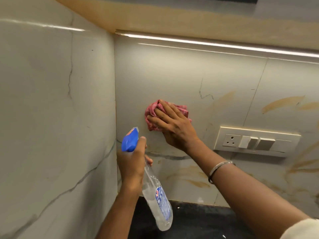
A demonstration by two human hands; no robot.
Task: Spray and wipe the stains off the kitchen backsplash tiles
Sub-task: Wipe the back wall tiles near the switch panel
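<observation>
Gripping the bottle (156, 192) neck in the left hand (131, 163), bottle slanting from lower centre, nozzle up-left toward the tiles (172, 75), right hand (174, 128) flat, fingers extended, pressing cloth (151, 127) to tile mid-frame

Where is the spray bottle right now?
Head view, lower centre: the left hand grips the spray bottle near the tile corner, below-left of the red cloth under the right hand.
</observation>
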